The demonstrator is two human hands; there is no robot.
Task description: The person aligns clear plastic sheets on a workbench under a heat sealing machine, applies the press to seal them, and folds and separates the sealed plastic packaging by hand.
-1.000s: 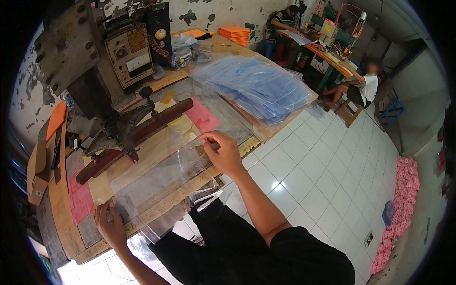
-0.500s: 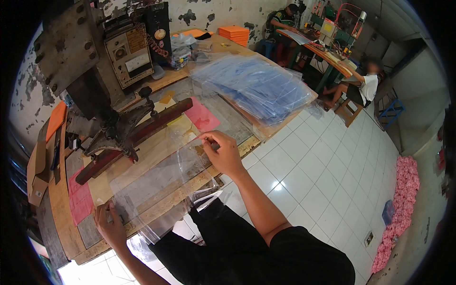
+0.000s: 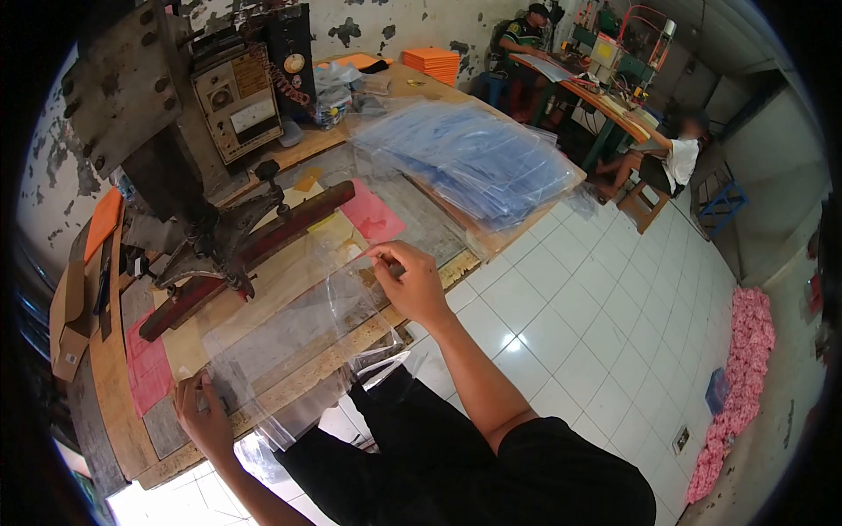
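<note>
A clear plastic sheet (image 3: 294, 337) spreads over the table's front part and hangs past its edge. My right hand (image 3: 408, 279) pinches the sheet's right corner between thumb and fingers. At the sheet's left corner my left hand (image 3: 202, 410) is closed, fingertips pressed together at the plastic. Just beyond the sheet, a long red-brown press bar (image 3: 263, 254) lies across a beige backing sheet (image 3: 195, 340). Pink pieces show at both ends of the bar, one on the right (image 3: 373, 213) and one on the left (image 3: 149, 364).
A heap of bluish clear plastic sheets (image 3: 469, 158) lies at the table's right. Behind stand a machine box (image 3: 237, 105) and an orange stack (image 3: 431, 65). An open cardboard box (image 3: 72, 324) is far left. Two people sit at a farther workbench (image 3: 605, 105).
My hands and the plastic sheet hold the same place. At the far workbench, the person at the back has raised their head and upper body a little.
</note>
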